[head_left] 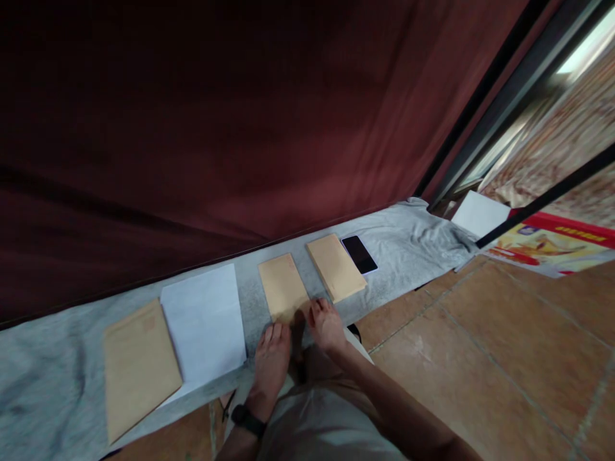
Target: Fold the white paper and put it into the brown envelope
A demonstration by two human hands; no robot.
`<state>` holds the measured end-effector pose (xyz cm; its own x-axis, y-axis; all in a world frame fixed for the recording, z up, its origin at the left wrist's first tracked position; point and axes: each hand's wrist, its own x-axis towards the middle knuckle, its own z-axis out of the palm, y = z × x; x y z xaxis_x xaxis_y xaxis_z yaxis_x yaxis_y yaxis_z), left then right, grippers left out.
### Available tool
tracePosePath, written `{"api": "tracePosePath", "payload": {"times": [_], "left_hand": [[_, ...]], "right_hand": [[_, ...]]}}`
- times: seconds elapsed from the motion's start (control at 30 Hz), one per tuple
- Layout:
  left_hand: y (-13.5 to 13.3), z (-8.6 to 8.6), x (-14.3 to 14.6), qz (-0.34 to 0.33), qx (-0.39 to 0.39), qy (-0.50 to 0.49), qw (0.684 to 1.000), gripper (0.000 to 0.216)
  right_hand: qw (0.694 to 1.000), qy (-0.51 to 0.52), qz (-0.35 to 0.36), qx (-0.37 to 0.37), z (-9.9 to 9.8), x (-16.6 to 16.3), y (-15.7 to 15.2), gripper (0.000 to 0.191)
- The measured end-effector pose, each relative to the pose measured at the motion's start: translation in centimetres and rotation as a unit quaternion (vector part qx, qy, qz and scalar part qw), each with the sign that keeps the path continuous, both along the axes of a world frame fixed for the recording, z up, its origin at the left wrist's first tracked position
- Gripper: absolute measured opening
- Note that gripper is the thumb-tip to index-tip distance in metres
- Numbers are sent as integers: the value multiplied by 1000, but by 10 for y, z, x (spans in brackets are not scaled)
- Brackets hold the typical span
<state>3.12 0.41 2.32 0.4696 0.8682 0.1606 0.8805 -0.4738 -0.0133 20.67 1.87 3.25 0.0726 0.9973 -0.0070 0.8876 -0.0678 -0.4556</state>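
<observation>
A small brown paper envelope (282, 282) lies flat on the cloth-covered ledge in front of me. My left hand (273, 355) is at its near left corner, fingers together and curled onto the edge. At the near right corner my right hand (327, 325) has its fingers bent around the paper, with the fingertips partly hidden. Shadow darkens the near edge between both hands. To the right is a stack of similar brown envelopes (336, 266), close to my right hand but apart from it. A black watch (248, 419) is on my left wrist.
White paper sheets (204, 326) and a larger brown envelope (139, 365) lie to the left. A phone (359, 254) rests beside the envelope stack. Grey cloth (408, 240) covers the narrow ledge; a dark red curtain (269, 147) hangs behind. A printed box (552, 243) stands on the tiled floor at right.
</observation>
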Motion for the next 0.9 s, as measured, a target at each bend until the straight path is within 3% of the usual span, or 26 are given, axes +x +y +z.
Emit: {"api": "tracePosePath", "payload": {"times": [0.23, 0.53, 0.77, 0.9], "left_hand": [[3, -8, -4, -5, 31, 14, 999, 39], [20, 4, 16, 36, 41, -5, 999, 27], [22, 16, 31, 35, 18, -34, 999, 33], [23, 45, 25, 78, -1, -83, 993, 33]], "right_hand": [[986, 156, -58, -20, -10, 6, 20, 14], [937, 342, -74, 16, -17, 3, 28, 12], [868, 492, -41, 61, 6, -5, 23, 16], [775, 628, -71, 7, 17, -5, 22, 40]]}}
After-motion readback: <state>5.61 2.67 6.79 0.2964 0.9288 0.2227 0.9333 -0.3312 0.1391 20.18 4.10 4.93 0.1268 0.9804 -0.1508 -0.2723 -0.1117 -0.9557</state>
